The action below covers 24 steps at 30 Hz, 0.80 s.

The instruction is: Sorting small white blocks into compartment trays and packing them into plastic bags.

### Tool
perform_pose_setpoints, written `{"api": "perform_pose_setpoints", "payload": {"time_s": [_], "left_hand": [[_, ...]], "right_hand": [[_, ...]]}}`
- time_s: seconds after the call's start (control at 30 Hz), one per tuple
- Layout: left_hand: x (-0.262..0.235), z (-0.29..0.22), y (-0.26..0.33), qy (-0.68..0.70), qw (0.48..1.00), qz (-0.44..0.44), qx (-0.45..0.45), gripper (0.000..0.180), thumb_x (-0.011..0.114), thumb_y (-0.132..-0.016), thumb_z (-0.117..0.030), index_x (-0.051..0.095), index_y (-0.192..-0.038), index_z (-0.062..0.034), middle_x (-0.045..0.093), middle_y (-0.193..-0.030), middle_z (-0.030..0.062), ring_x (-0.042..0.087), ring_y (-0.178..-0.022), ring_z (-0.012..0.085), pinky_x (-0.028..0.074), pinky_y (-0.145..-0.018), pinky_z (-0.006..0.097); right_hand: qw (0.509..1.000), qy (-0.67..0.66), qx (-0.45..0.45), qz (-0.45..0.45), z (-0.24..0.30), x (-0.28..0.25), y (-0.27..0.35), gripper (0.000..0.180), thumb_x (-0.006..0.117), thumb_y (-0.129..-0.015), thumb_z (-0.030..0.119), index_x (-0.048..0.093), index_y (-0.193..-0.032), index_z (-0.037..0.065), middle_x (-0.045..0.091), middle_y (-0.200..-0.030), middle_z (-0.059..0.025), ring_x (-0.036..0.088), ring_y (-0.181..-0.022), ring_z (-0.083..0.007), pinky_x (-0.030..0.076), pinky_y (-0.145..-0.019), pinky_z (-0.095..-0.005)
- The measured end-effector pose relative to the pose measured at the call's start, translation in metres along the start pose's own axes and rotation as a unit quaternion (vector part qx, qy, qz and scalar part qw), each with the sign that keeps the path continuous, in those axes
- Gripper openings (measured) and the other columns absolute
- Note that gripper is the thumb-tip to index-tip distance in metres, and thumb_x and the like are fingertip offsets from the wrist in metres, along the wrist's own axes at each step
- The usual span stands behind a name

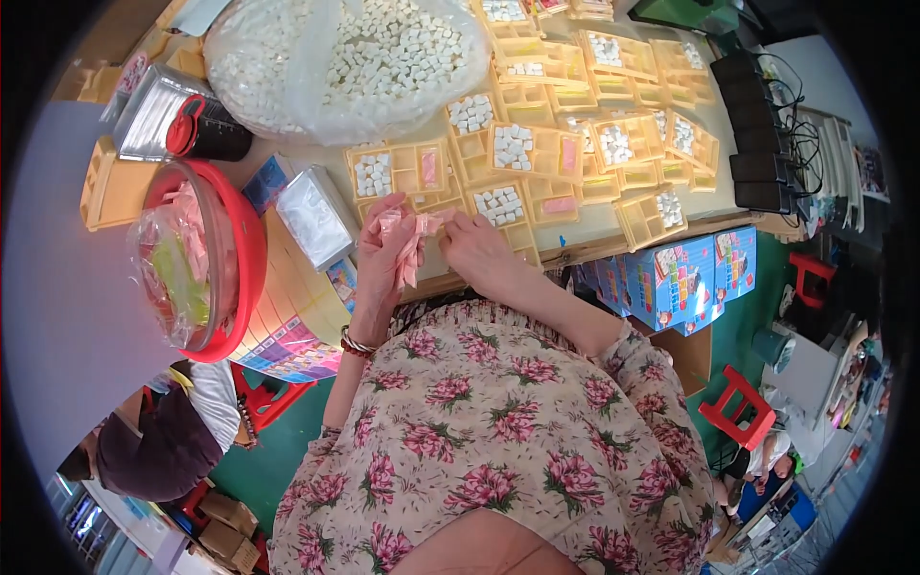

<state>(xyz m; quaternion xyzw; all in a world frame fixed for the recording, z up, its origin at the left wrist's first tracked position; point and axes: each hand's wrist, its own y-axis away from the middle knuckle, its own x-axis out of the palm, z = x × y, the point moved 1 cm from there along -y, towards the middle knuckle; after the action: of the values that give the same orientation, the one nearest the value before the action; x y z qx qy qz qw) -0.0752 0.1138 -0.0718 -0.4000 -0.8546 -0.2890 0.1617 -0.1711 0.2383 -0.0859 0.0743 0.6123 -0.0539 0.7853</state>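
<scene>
At the table's front edge my left hand (377, 251) is closed around a bunch of thin pink strips or packets (411, 251). My right hand (482, 253) pinches the end of one pink piece, which stretches between the two hands. Just beyond them lies a cream compartment tray (406, 172) with white cubes (373, 175) on one side and a flat pink piece (428, 170) in another section. More such trays (543, 153) are stacked to the right, several holding white cubes and some a pink piece.
A big clear bag of white cubes (383, 67) lies at the back. On the left stand a red basin (251, 244) with pink and green packets, a dark red-lidded cup (206, 129) and a silvery pack (314, 216). Blue boxes (676, 278) stand below the right edge. Other people sit farther off.
</scene>
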Motion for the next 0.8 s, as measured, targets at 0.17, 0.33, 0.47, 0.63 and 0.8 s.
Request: {"api": "perform_pose_setpoints", "payload": {"time_s": [0.17,0.33,0.47,0.63,0.8], "left_hand": [[-0.009,-0.001,0.007,0.01,0.999,-0.038,-0.002,0.031,0.06,-0.086,-0.008,0.054,-0.116,-0.0099,0.056,-0.093,0.0004,0.058,-0.066,0.0098,0.047,-0.047,0.019],[-0.011,0.0,0.008,0.015,0.999,-0.03,0.003,0.031,0.059,-0.087,-0.008,0.053,-0.117,-0.0095,0.057,-0.093,0.0013,0.058,-0.065,0.0108,0.046,-0.045,0.019],[-0.007,0.002,0.009,-0.004,1.0,-0.018,0.003,0.032,0.058,-0.087,-0.008,0.052,-0.118,-0.0086,0.058,-0.092,0.002,0.058,-0.065,0.0112,0.046,-0.044,0.018],[-0.006,0.008,0.013,0.012,1.0,-0.019,-0.016,0.033,0.059,-0.087,-0.009,0.052,-0.119,-0.0089,0.057,-0.092,0.0015,0.058,-0.065,0.01,0.046,-0.045,0.018],[-0.005,0.007,0.013,0.009,1.0,-0.02,-0.023,0.032,0.059,-0.087,-0.009,0.052,-0.119,-0.0095,0.057,-0.091,0.0009,0.058,-0.065,0.0096,0.046,-0.045,0.018]], "right_hand": [[0.953,-0.279,-0.012,-0.118,-0.036,-0.031,-0.004,0.012,0.062,-0.078,0.015,0.06,-0.083,0.005,0.058,-0.081,-0.0074,0.053,-0.087,-0.0243,0.041,-0.076,-0.0345],[0.966,-0.202,0.029,-0.161,-0.088,-0.043,-0.028,0.016,0.057,-0.085,0.022,0.059,-0.083,0.006,0.058,-0.078,-0.0078,0.054,-0.086,-0.0237,0.039,-0.078,-0.0353],[0.989,-0.06,-0.024,-0.134,-0.102,-0.032,-0.042,0.019,0.055,-0.086,0.026,0.058,-0.083,0.008,0.058,-0.077,-0.0061,0.054,-0.088,-0.0218,0.037,-0.079,-0.0359],[0.994,-0.017,-0.035,-0.098,-0.11,-0.028,-0.044,0.017,0.056,-0.085,0.026,0.056,-0.08,0.01,0.057,-0.076,-0.0035,0.052,-0.087,-0.02,0.037,-0.077,-0.0347],[0.991,0.009,-0.066,-0.12,-0.107,-0.023,-0.045,0.014,0.058,-0.083,0.025,0.057,-0.078,0.012,0.055,-0.076,-0.0015,0.049,-0.087,-0.0188,0.037,-0.075,-0.0331]]}}
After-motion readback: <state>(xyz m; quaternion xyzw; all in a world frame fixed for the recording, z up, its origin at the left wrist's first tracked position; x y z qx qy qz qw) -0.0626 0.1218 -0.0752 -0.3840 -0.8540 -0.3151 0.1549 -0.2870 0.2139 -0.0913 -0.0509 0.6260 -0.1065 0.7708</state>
